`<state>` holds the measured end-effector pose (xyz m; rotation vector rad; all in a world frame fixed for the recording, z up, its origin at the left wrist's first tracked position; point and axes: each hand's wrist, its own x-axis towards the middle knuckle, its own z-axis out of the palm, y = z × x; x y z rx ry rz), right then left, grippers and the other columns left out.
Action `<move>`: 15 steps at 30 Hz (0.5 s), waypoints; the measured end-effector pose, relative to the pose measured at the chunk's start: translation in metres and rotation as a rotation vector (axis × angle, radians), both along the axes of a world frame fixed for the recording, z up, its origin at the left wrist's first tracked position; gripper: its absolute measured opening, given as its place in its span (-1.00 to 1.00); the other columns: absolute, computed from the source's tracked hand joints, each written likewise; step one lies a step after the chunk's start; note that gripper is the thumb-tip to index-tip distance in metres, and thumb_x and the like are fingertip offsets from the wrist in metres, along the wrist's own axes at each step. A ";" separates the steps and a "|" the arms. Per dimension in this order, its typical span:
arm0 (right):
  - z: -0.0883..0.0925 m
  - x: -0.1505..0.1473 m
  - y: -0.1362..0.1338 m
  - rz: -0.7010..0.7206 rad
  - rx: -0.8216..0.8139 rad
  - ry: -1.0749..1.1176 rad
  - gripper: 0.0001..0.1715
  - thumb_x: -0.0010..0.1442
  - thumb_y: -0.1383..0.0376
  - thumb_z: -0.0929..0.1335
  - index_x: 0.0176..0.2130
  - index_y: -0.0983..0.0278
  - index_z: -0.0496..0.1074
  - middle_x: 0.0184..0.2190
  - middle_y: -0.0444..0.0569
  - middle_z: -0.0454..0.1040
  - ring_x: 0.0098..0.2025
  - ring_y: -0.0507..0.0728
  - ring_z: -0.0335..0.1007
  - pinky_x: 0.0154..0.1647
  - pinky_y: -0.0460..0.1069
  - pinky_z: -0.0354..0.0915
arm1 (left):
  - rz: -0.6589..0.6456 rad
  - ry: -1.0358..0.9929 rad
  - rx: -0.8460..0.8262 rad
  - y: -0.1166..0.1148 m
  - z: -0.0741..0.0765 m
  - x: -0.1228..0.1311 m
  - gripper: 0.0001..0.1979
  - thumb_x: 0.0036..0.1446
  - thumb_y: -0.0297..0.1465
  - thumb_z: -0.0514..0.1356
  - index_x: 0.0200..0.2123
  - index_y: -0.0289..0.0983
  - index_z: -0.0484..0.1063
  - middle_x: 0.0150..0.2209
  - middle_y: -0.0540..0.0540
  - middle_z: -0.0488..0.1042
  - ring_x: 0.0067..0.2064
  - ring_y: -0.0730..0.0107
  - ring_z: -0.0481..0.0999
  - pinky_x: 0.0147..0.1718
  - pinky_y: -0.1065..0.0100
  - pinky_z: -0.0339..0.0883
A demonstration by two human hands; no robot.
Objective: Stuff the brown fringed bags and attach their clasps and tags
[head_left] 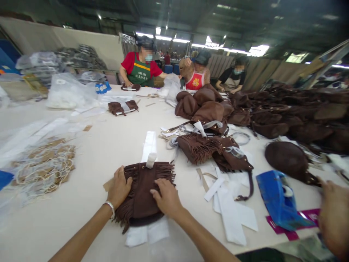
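Note:
A dark brown fringed suede bag (143, 191) lies flat on the pale table (109, 145) right in front of me, over a strip of white paper (149, 145). My left hand (120, 186) rests on the bag's left edge, fingers curled over the fringe. My right hand (167, 196) lies flat on the bag's right side with fingers spread out. A silver bracelet sits on my left wrist.
More brown fringed bags (215, 151) and a big heap of brown bags (286, 112) fill the right side. White paper strips (231, 211), a blue bag (278, 200) and another person's hand (334, 214) are at right. Tags with strings (43, 167) lie left. Three people work at the far end.

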<state>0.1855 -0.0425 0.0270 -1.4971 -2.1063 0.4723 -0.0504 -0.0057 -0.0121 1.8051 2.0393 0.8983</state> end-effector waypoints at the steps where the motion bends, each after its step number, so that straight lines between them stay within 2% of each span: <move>1: 0.004 0.015 0.007 -0.005 -0.024 0.056 -0.72 0.28 0.24 0.26 -0.04 0.23 0.41 -0.09 0.02 0.49 -0.04 0.16 0.39 -0.02 0.05 0.31 | -0.009 0.034 -0.006 0.000 0.005 -0.002 -0.37 0.17 -0.24 0.04 0.24 -0.42 0.05 0.19 -0.36 0.18 0.28 -0.08 0.13 0.25 -0.12 0.06; 4: 0.010 0.059 0.041 -0.230 -0.127 0.057 -0.71 0.33 0.22 0.19 -0.11 0.23 0.43 -0.15 -0.02 0.52 -0.11 0.10 0.45 -0.07 -0.03 0.30 | -0.050 0.134 0.095 -0.003 0.031 0.005 -0.43 0.18 -0.22 0.06 0.20 -0.38 0.15 0.20 -0.34 0.19 0.26 -0.09 0.16 0.23 -0.12 0.08; 6: 0.008 0.076 0.075 -0.343 -0.181 0.001 -0.66 0.33 0.17 0.19 -0.07 0.29 0.42 -0.19 0.02 0.54 -0.15 0.13 0.48 -0.10 -0.03 0.30 | -0.149 0.173 0.199 -0.005 0.053 0.020 -0.56 0.22 -0.29 0.04 0.14 -0.29 0.24 0.15 -0.28 0.27 0.21 -0.02 0.23 0.21 -0.07 0.14; 7: 0.006 0.078 0.093 -0.373 -0.195 -0.017 -0.60 0.33 0.14 0.20 -0.02 0.33 0.39 -0.20 0.06 0.55 -0.15 0.16 0.49 -0.10 -0.02 0.30 | -0.241 0.191 0.235 -0.006 0.064 0.030 -0.64 0.24 -0.35 0.03 0.10 -0.25 0.29 0.10 -0.24 0.32 0.17 0.03 0.29 0.19 -0.03 0.19; 9: 0.000 0.072 0.130 -0.429 -0.204 -0.046 -0.44 0.32 0.06 0.20 0.09 0.43 0.31 -0.17 0.18 0.54 -0.10 0.22 0.49 -0.07 0.02 0.29 | -0.527 0.244 0.277 -0.006 0.080 0.053 -0.70 0.25 -0.47 -0.01 0.01 -0.22 0.37 0.00 -0.18 0.41 0.08 0.13 0.37 0.12 0.05 0.28; 11: -0.006 0.058 0.163 -0.485 -0.203 -0.083 -0.30 0.29 0.01 0.22 0.16 0.51 0.22 -0.07 0.33 0.49 -0.01 0.31 0.45 -0.03 0.07 0.28 | -0.758 0.302 0.313 -0.004 0.087 0.071 -0.69 0.24 -0.53 0.00 -0.02 -0.25 0.39 -0.04 -0.17 0.46 0.04 0.14 0.40 0.04 0.10 0.35; 12: -0.009 0.050 0.176 -0.505 -0.198 -0.101 -0.27 0.27 0.03 0.24 0.18 0.54 0.18 -0.01 0.40 0.44 0.03 0.34 0.42 -0.03 0.08 0.27 | -0.814 0.315 0.326 -0.002 0.087 0.076 -0.69 0.23 -0.55 0.01 -0.01 -0.26 0.40 -0.06 -0.18 0.47 0.03 0.14 0.41 0.02 0.11 0.37; 13: -0.012 0.044 0.186 -0.516 -0.192 -0.120 -0.28 0.27 0.08 0.25 0.20 0.56 0.15 0.03 0.44 0.40 0.04 0.35 0.41 -0.02 0.09 0.27 | -0.827 0.310 0.337 0.000 0.085 0.079 -0.69 0.22 -0.55 0.02 -0.01 -0.28 0.39 -0.07 -0.18 0.48 0.01 0.14 0.42 0.00 0.12 0.38; 15: -0.018 0.039 0.195 -0.502 -0.175 -0.159 -0.35 0.26 0.23 0.23 0.23 0.55 0.11 0.05 0.43 0.39 0.04 0.32 0.42 -0.03 0.07 0.28 | -0.773 0.257 0.346 0.004 0.077 0.073 -0.68 0.22 -0.56 0.02 0.00 -0.29 0.38 -0.11 -0.17 0.49 -0.02 0.19 0.44 0.01 0.16 0.38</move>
